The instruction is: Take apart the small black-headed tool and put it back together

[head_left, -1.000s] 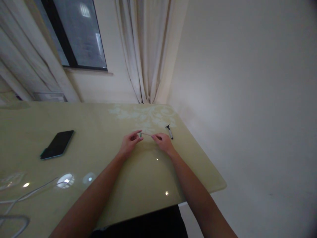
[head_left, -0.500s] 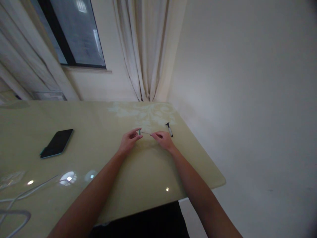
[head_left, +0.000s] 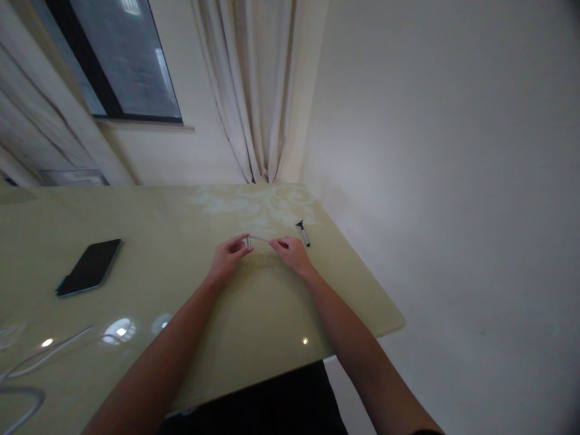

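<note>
Between the thumb and fingers of my left hand (head_left: pixel 229 257) a small narrow silvery piece (head_left: pixel 249 241) is pinched upright; its exact kind is too small to make out. My right hand (head_left: pixel 291 252) is closed on one end of a thin pale stick (head_left: pixel 261 239). The stick reaches left, and its far tip is at the upper end of the silvery piece; whether they touch I cannot tell. Both hands are held over the table. Just beyond my right hand lies a razor (head_left: pixel 304 234) with a dark head and a grey handle.
The pale glossy table (head_left: pixel 254 326) ends on the right near a white wall (head_left: pixel 444 181). A dark tablet (head_left: pixel 90 267) lies on the left, with white cables (head_left: pixel 49 350) nearer me. Curtains (head_left: pixel 247 90) and a window (head_left: pixel 122 54) are behind the table.
The view has shifted slightly, so everything sits a little farther left. The stick's tip has moved from about the middle of the silvery piece up to its upper end. Both grips stay closed.
</note>
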A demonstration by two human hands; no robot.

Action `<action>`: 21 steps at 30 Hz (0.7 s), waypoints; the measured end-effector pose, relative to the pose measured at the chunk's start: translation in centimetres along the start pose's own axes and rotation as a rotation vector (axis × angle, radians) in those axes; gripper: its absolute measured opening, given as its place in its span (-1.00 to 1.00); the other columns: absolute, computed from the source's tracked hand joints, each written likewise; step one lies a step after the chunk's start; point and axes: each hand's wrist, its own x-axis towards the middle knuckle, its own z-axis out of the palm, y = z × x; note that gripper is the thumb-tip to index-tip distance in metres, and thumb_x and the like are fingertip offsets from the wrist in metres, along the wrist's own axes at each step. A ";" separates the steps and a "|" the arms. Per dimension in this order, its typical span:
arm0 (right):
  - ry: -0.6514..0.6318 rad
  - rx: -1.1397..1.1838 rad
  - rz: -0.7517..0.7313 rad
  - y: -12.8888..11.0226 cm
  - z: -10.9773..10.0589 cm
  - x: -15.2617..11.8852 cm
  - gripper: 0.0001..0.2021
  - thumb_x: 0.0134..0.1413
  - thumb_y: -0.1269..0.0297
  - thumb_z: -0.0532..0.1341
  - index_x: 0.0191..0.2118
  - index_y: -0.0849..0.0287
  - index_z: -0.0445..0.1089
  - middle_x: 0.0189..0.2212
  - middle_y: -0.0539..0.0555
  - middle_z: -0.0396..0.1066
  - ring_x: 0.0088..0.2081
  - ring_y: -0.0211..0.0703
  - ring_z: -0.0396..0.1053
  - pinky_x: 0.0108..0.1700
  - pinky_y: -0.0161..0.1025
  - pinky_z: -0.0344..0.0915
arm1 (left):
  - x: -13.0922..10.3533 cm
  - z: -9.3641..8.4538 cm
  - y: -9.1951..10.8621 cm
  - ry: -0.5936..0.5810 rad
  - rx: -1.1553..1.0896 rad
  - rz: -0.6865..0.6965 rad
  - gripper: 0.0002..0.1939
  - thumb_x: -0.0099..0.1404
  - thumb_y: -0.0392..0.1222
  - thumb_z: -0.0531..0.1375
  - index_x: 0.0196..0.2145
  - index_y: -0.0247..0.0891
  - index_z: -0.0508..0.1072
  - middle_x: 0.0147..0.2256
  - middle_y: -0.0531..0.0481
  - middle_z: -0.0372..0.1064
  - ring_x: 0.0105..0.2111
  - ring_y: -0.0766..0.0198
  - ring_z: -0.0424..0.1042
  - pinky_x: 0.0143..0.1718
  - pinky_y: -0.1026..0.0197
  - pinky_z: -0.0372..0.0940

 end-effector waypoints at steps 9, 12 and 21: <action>-0.015 0.018 -0.025 -0.1 0.3 0.0 -0.60 0.35 -0.04 0.21 -0.18 0.13 0.69 -0.31 0.11 0.60 -0.31 -0.15 0.44 -0.26 -0.27 0.20 | 0.1 -0.1 -0.3 0.003 -0.010 0.005 -0.42 0.01 0.03 0.50 -0.02 -0.25 0.66 -0.48 0.14 0.26 -0.45 0.34 0.24 -0.36 0.27 0.16; 0.011 0.004 -0.011 -0.3 0.3 -0.1 -0.61 0.34 -0.05 0.21 -0.16 0.12 0.69 -0.31 0.11 0.61 -0.30 -0.14 0.44 -0.26 -0.27 0.21 | 0.1 0.1 -0.3 0.010 -0.015 0.009 -0.42 0.00 0.03 0.50 -0.03 -0.24 0.66 -0.49 0.14 0.26 -0.46 0.35 0.23 -0.37 0.27 0.15; 0.027 0.000 0.011 -0.3 0.1 -0.1 -0.62 0.34 -0.04 0.22 -0.16 0.11 0.69 -0.30 0.12 0.61 -0.29 -0.13 0.45 -0.25 -0.27 0.21 | 0.2 0.1 -0.3 0.001 -0.010 0.008 -0.43 0.01 0.02 0.50 -0.02 -0.23 0.66 -0.48 0.13 0.28 -0.46 0.35 0.23 -0.38 0.27 0.14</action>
